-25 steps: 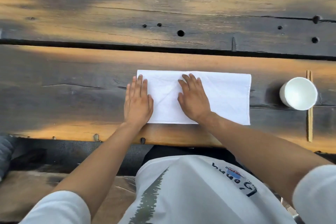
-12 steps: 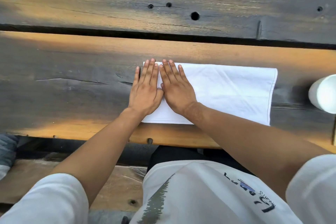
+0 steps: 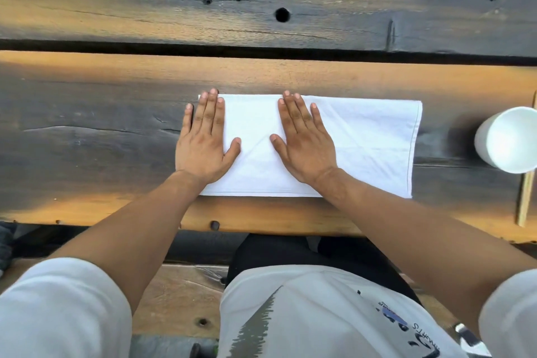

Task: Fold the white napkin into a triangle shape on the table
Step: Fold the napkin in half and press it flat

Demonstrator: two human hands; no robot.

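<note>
White napkin (image 3: pixel 363 142) lies flat as a rectangle near the counter (image 3: pixel 87 139) front edge. Left hand (image 3: pixel 203 145) and right hand (image 3: pixel 305 148) both spread flat, pressing it (2 palms, nothing gripped). Risk: uneven pressure skews the faint diagonal creases.

A white cup (image 3: pixel 508 139) stands at the right edge, touching a wooden stick (image 3: pixel 525 200) lying beside it.
</note>
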